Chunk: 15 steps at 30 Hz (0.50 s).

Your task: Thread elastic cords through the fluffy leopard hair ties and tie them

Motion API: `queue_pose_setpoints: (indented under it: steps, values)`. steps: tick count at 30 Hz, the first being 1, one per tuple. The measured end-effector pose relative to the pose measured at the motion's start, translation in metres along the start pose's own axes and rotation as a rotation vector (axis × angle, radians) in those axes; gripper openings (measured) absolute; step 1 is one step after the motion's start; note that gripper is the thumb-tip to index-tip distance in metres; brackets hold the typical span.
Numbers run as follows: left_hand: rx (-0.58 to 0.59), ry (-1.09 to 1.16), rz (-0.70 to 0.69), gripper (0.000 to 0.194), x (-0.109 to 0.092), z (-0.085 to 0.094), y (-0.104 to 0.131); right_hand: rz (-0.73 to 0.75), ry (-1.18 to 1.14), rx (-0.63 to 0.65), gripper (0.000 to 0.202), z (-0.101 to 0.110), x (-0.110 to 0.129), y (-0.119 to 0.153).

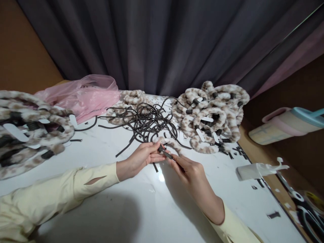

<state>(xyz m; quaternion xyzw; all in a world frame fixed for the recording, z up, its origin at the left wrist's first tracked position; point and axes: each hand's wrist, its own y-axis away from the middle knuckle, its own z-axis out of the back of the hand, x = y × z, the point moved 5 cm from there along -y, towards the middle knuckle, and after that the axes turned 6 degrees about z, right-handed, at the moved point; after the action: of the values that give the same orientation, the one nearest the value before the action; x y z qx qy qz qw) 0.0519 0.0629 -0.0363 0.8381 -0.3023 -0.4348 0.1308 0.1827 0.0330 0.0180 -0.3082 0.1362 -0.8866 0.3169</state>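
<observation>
My left hand (145,157) is closed on a furry ring (172,143), cream with brown spots, pinching it near a dark wrapped band. From that band a dark cord (166,154) runs to my right hand (187,170), whose thumb and fingers pinch it. The fingers hide part of the cord and the ring. A short cord end (155,167) hangs below my left fingers. Just beyond the hands lies a tangled heap of dark cords (149,118).
Spotted furry rings with white tags form a left pile (60,130) and a right pile (210,118). Behind are a pink plastic bag (86,94) and dark curtain (141,40). At right are a tumbler (275,126), a white bottle (253,171), scissors (298,202) and cord scraps (273,215).
</observation>
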Motion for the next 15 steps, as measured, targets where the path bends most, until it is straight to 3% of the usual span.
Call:
queue_pose_setpoints:
  steps: [15]
  values:
    - [0.020,0.002,0.001,0.017,0.0011,0.0004,-0.0014,-0.008,0.033,0.019,0.032,-0.0003,-0.0001,0.0000]
